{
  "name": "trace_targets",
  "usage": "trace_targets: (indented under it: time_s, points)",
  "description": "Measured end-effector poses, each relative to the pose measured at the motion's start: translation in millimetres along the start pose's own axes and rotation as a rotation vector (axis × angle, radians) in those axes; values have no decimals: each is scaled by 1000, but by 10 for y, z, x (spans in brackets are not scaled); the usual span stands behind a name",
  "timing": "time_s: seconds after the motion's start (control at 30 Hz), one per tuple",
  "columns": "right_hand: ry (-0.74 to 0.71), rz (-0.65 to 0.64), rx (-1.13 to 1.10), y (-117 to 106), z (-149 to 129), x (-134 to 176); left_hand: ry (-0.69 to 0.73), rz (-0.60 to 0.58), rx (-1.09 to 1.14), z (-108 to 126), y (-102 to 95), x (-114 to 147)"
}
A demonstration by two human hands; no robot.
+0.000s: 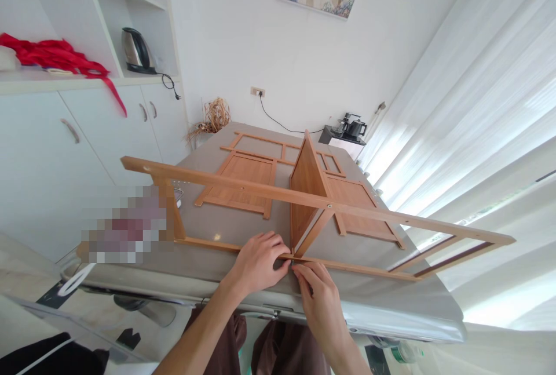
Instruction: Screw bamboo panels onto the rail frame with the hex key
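The left hand (263, 256) has hold of the lower rail (208, 243) of a wooden frame, its fingers curled over the top and its thumb on the near side. Its forearm slants up from the lower left, back of the hand uppermost. Just right of that grip, the right hand (319, 291) comes in from the lower right, wrist raised, thumb and forefinger drawn together at the rail's joint; whether something small sits between the fingertips, I cannot tell.

Directly beyond the hands, an upright wooden panel (310, 175) stands at the joint and runs away from them. Above the grip, the frame's upper rail (260, 190) stretches out to both sides. Farther off, one flat panel (245, 178) lies to the left of the upright one and another panel (354, 201) to the right, both on the table (208, 227) that spreads beneath the grip.

Well apart, far left, a kettle (136, 50) stands on a shelf.
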State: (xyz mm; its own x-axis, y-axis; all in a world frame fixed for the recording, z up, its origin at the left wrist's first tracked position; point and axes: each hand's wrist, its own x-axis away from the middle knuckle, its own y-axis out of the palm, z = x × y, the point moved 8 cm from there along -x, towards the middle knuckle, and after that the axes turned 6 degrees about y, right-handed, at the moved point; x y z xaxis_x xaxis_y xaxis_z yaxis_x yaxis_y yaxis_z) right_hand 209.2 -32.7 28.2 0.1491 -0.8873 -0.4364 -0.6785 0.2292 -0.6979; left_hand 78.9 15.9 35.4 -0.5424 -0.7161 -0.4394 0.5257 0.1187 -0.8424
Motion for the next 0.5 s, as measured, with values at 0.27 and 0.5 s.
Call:
trace_targets:
  time_s: [0.27,0.5]
  points:
    - [44,43,-69,0,101,23,-3,11,-2,10,-11,-5]
    - [115,54,-129,12,157,5,-19,-8,5,-7,14,-6]
